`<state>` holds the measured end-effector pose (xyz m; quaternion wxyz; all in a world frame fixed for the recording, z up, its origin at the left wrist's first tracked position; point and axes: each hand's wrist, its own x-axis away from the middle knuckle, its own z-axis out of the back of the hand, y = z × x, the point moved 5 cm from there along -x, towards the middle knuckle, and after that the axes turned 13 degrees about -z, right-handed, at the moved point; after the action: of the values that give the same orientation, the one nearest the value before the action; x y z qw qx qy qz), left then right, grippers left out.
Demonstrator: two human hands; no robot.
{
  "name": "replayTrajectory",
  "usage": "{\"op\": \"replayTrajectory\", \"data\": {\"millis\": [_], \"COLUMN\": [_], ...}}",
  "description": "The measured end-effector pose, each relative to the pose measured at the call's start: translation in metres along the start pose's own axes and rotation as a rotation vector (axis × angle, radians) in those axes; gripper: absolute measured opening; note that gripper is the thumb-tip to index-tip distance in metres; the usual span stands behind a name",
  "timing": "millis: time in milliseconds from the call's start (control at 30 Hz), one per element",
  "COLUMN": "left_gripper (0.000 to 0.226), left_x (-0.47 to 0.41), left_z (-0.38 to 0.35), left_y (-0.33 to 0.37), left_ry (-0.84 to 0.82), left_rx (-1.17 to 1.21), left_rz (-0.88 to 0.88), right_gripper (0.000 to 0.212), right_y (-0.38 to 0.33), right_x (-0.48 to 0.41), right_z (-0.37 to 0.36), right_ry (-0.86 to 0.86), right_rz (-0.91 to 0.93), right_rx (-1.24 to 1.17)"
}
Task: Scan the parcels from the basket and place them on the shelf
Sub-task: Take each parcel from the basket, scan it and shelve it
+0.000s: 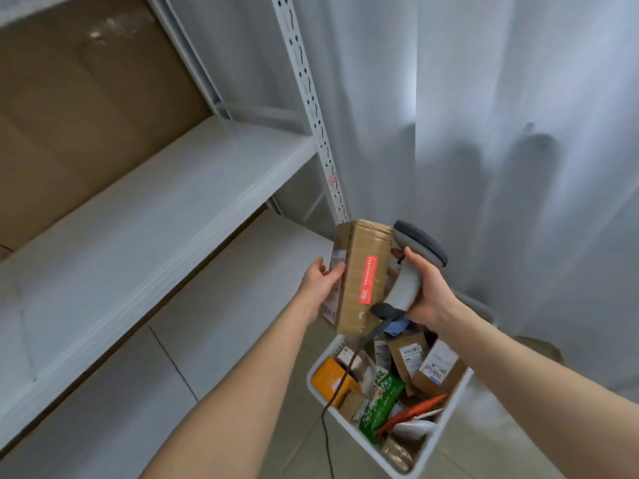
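My left hand point(320, 288) grips a tall brown cardboard parcel point(359, 274) by its left side, thumb on the white label. The parcel has clear tape and a red sticker down its front. It hangs above the far end of the white basket point(446, 420). Right beside it, my right hand point(427, 288) holds a grey handheld scanner point(411, 261) by its handle, the dark head pointing up and right of the parcel. The scanner's black cable point(332, 402) drops over the basket. The white metal shelf point(145, 216) stands at the left, its middle board bare.
The basket on the floor holds several parcels: brown labelled boxes point(439, 366), an orange box point(332, 380), a green bag point(382, 402). A perforated shelf upright point(311, 108) stands just behind the parcel. White curtains point(501, 133) hang at the right. Brown cardboard backs the shelf.
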<state>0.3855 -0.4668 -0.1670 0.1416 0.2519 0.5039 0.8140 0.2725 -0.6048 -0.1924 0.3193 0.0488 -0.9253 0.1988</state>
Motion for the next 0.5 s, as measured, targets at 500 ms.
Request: {"op": "replayTrajectory", "data": {"millis": [500], "left_gripper": [0.039], "left_x": [0.062], "left_z": [0.063], "left_y": [0.028], "left_ry": [-0.222], "left_rx": [0.040], "left_rz": [0.010], "right_gripper": [0.024], "right_y": [-0.003], "right_x": [0.042], "right_z": [-0.067], "right_ry": [0.045], "right_rz": [-0.052], "right_rx": [0.318]}}
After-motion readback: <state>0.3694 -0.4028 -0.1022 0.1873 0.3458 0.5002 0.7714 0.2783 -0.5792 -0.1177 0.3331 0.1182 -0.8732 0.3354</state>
